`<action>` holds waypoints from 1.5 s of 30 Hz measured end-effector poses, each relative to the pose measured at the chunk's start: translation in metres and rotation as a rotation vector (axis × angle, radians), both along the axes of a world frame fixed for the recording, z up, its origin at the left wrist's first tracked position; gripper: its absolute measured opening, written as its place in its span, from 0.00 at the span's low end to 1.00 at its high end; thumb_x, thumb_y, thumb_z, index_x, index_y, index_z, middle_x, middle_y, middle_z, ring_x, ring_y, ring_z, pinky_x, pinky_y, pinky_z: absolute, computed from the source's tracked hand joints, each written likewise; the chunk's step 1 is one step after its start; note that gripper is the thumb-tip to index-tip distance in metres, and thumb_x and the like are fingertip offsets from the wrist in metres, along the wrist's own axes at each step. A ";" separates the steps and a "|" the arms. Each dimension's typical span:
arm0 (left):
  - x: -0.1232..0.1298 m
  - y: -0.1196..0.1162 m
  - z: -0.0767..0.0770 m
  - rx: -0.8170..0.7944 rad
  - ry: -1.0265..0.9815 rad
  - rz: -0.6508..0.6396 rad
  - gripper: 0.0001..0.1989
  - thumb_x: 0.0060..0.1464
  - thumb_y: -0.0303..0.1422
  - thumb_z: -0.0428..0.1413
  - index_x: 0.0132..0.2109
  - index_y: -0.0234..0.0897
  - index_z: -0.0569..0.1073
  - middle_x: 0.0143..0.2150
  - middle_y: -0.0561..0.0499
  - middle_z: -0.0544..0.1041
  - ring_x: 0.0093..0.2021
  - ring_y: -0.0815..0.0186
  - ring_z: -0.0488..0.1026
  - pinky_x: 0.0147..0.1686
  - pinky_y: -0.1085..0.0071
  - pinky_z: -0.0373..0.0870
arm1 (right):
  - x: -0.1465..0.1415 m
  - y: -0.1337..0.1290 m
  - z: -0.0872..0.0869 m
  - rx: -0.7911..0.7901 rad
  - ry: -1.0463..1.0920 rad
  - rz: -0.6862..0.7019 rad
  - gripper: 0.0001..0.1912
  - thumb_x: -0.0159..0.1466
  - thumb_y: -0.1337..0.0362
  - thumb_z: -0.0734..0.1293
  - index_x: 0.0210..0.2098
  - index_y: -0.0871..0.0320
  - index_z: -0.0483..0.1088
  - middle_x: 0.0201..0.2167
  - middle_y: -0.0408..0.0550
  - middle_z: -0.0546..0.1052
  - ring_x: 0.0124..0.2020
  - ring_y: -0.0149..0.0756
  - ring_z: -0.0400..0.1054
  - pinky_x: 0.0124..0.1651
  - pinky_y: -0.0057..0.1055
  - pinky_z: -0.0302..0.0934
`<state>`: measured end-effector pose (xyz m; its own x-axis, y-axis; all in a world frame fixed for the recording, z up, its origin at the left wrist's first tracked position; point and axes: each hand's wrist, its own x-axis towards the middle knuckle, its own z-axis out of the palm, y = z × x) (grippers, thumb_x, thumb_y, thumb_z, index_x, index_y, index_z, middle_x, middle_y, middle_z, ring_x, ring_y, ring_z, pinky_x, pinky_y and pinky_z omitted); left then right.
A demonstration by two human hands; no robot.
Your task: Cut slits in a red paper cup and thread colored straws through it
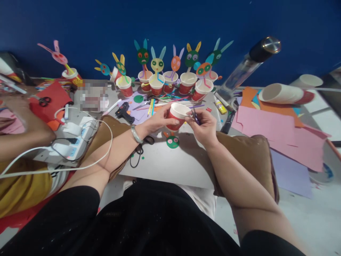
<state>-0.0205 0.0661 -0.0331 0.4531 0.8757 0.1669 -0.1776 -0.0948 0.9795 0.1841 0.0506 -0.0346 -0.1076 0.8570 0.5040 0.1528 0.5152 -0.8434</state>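
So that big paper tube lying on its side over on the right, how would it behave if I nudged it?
The paper tube lies on its side on loose coloured sheets, so it would probably roll. It looks hollow with an open end, so it is likely light and may dent if squeezed.

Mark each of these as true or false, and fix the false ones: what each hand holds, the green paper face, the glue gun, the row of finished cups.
1. The left hand grips a red paper cup. True.
2. The right hand holds a pair of scissors. False: it pinches a small dark piece at the cup's rim; what it is cannot be told.
3. A green paper face lies on the board below the cup. True.
4. The black glue gun is in the left hand. False: it lies on the table beside it.
5. The finished cups stand along the blue wall. True.
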 end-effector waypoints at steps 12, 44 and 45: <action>0.000 0.003 -0.003 0.014 -0.002 0.147 0.40 0.39 0.46 0.76 0.56 0.38 0.71 0.56 0.42 0.79 0.60 0.50 0.75 0.62 0.50 0.69 | -0.002 -0.004 0.005 0.016 -0.003 -0.121 0.25 0.61 0.40 0.74 0.44 0.53 0.72 0.27 0.40 0.74 0.22 0.29 0.62 0.25 0.30 0.59; -0.005 0.006 -0.001 0.187 0.050 0.402 0.42 0.38 0.52 0.75 0.56 0.41 0.68 0.56 0.43 0.77 0.58 0.54 0.75 0.61 0.55 0.69 | -0.007 -0.033 0.020 0.066 -0.659 -0.182 0.24 0.75 0.46 0.56 0.42 0.55 0.74 0.22 0.45 0.71 0.22 0.35 0.59 0.29 0.33 0.48; -0.005 0.006 -0.001 0.183 0.048 0.409 0.43 0.38 0.52 0.76 0.56 0.41 0.68 0.55 0.44 0.77 0.57 0.54 0.75 0.60 0.56 0.70 | -0.007 -0.033 0.019 0.066 -0.659 -0.184 0.23 0.75 0.46 0.56 0.42 0.55 0.74 0.22 0.45 0.71 0.22 0.35 0.59 0.29 0.33 0.48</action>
<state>-0.0250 0.0721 -0.0337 0.0867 0.9425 0.3227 -0.0443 -0.3199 0.9464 0.1770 0.0178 -0.0153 -0.2653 0.8606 0.4346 0.7132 0.4785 -0.5122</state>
